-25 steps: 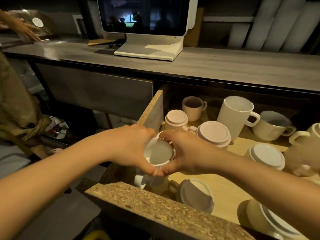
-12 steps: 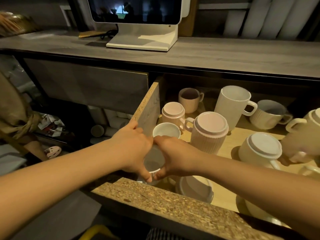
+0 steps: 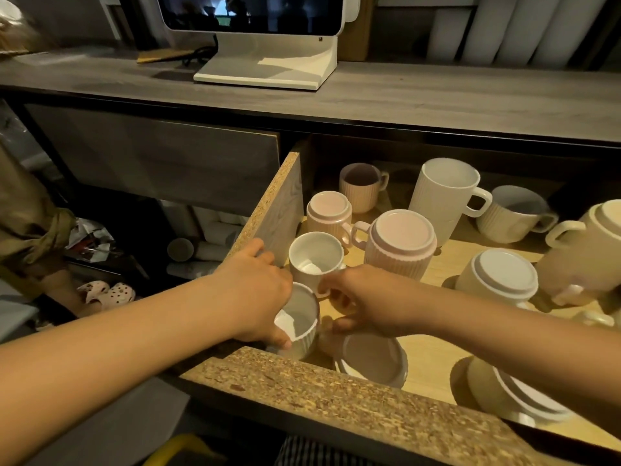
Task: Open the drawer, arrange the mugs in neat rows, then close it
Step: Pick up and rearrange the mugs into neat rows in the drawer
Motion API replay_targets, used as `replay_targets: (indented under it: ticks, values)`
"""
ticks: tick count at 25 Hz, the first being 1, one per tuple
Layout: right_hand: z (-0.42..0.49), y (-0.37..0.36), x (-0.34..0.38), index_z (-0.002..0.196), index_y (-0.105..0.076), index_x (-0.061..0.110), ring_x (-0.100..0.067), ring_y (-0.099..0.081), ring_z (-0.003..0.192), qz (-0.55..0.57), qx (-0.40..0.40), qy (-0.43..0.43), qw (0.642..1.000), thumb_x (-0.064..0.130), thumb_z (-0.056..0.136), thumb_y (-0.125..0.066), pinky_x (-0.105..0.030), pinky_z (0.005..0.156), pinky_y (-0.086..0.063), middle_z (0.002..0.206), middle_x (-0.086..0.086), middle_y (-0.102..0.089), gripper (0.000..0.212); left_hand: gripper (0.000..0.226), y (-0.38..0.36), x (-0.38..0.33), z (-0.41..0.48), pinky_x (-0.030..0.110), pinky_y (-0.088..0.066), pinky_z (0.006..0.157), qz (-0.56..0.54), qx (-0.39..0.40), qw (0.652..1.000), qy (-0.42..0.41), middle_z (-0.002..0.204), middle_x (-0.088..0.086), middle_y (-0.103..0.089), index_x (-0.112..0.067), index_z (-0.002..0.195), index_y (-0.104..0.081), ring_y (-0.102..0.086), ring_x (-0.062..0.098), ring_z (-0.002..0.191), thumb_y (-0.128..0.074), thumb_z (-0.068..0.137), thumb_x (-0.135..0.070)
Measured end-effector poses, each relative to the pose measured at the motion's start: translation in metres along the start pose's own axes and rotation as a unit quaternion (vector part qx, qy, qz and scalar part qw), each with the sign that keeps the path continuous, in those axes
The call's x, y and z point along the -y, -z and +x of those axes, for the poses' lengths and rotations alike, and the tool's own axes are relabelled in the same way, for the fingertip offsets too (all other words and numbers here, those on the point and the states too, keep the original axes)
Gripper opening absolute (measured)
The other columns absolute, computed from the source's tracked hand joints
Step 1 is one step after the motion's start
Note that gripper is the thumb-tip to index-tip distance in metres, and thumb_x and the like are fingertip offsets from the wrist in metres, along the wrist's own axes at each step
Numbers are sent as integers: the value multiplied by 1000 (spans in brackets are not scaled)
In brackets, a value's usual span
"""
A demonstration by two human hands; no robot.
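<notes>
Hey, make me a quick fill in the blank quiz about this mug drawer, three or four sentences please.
1. The drawer is ____, not shut.
2. The left hand grips a white ribbed mug in the drawer's front ____ corner.
3. The tall white mug at the back stands mouth ____.
4. The large pink mug in the middle stands upside ____.
Missing words: open; left; up; down.

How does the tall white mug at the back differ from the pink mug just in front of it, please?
The tall white mug stands upright; the pink mug is upside down. The tall white mug's handle points right, the pink mug's left. The tall white mug is slimmer and taller than the pink mug. Both have ribbed sides.
</notes>
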State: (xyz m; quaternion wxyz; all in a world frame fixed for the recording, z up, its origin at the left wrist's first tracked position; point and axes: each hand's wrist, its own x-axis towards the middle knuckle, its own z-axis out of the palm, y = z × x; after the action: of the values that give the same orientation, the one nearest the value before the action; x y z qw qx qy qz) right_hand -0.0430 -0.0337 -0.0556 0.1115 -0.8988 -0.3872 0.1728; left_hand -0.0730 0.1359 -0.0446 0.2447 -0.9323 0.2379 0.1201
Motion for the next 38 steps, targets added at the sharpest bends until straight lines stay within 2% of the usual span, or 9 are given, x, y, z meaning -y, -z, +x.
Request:
replay_targets:
  ticks: [3,6,11,17,23,26,31,34,38]
  values:
    - [-24,4,-6,118,-57,12,-21,-62,99,-37,58,-52,996,40,89,-56,-31,84,-55,114,-6,-65,41,63,13,-1,2,37,-36,101,-87,-40,995,-30,129,1,-54,-22,134,-37,-50,21,114,-45,85,-62]
    - [-32,-3,-6,120,-57,10,-23,-64,97,-21,114,-119,986,56,86,-49,-33,83,-56,113,-5,-64,57,55,24,-12,9,35,-46,93,-177,-6,981,-82,129,-1,-54,-26,132,-39,-53,18,111,-51,86,-55]
    - [-26,-12,5,93,-63,13,-25,-66,74,25,165,-175,970,61,80,-53,-31,72,-57,94,-9,-62,51,57,33,-30,25,31,-42,85,-191,36,977,-84,130,0,-53,-23,133,-41,-52,21,112,-60,84,-47]
    - [-35,-9,-2,109,-62,10,-21,-65,90,54,102,-165,979,50,75,-68,-31,77,-57,105,-5,-67,53,64,36,-23,29,31,-45,91,-258,73,961,-63,131,-2,-50,-24,136,-39,-50,17,113,-66,81,-43]
    - [-81,32,-18,98,-59,21,-10,-55,72,79,-37,-137,987,53,69,-69,-22,57,-44,82,6,-62,44,82,50,-10,26,31,-39,105,-328,68,940,-63,143,-6,-42,-29,145,-22,-44,14,127,-67,78,-47]
    - [-101,45,-28,106,-62,21,-14,-61,76,121,-116,-125,978,53,64,-71,-37,67,-55,84,3,-67,53,81,53,-9,29,27,-38,105,-424,38,899,-106,139,-13,-44,-35,141,-27,-45,6,124,-70,74,-49]
    - [-116,51,-40,106,-58,41,1,-60,95,226,-171,-60,957,42,67,-74,-22,82,-54,96,17,-67,42,46,50,-26,36,16,-44,90,-558,13,811,-176,110,-25,-57,-47,112,-44,-56,0,108,-73,77,-36]
    - [-117,48,-46,108,-56,42,3,-59,101,265,-175,-30,948,37,69,-76,-15,84,-52,106,23,-63,45,43,48,-32,35,16,-48,85,-625,-6,754,-202,103,-24,-61,-41,111,-49,-59,0,103,-71,78,-25]
    - [-116,41,-56,115,-52,43,0,-60,105,324,-194,-14,926,40,63,-80,-20,85,-54,109,22,-63,59,43,45,-31,32,17,-52,81,-688,-43,704,-170,100,-24,-66,-37,110,-52,-62,0,98,-72,72,-34]
